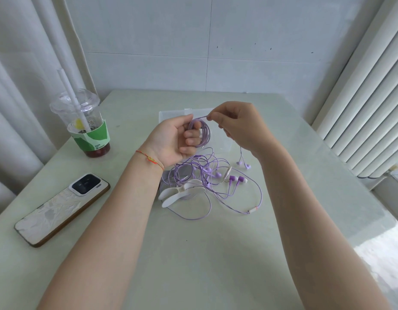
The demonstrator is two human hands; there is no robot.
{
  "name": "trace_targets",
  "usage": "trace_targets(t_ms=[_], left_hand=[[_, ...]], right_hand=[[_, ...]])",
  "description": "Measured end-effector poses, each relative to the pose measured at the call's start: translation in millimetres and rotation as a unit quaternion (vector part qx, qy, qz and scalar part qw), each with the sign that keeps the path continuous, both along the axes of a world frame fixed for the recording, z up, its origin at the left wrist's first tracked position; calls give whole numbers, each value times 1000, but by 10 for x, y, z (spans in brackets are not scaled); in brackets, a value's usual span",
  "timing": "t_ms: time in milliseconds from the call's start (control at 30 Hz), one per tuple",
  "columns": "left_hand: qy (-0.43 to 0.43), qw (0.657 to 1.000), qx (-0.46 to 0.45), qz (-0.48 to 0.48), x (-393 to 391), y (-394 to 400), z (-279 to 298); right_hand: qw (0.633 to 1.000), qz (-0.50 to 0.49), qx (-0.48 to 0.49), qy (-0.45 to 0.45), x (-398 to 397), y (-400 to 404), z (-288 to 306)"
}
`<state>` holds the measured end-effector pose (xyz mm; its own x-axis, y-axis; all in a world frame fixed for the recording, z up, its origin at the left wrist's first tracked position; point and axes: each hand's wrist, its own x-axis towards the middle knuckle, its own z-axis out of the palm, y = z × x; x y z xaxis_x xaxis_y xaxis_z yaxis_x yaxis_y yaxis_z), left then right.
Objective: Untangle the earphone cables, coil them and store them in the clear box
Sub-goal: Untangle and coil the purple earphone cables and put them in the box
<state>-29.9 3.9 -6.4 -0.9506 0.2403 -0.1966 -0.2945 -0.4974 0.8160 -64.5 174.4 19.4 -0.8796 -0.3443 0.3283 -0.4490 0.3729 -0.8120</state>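
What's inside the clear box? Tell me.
Nothing shows inside the clear box. Both hands and the purple coil cover most of it, so its middle cannot be seen.

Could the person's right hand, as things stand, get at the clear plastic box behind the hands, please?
Probably yes, but not freely: the right hand hovers over the clear plastic box with nothing between them, yet its fingers pinch the end of the purple cable coil wound round the left hand.
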Motion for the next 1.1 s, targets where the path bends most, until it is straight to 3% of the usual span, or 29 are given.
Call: trace_targets(t_ms=[167, 300, 400, 533, 867, 1100], left_hand=[[8, 996, -91, -22, 25, 59, 7], [17, 999, 3, -28, 34, 32, 18], [49, 993, 100, -39, 47, 9, 68], [74, 986, 138, 48, 42, 7, 90], [143, 972, -91, 164, 31, 30, 23], [152, 937, -276, 151, 60, 76, 5]], right_hand=[[999, -31, -10, 32, -13, -3, 11], [999, -32, 10, 19, -35, 6, -34], [996, -7, 87, -6, -26, -17, -75], [988, 42, 135, -68, 56, -63, -58], [978, 91, 170, -76, 152, -55, 5], [990, 65, 104, -75, 135, -33, 51]])
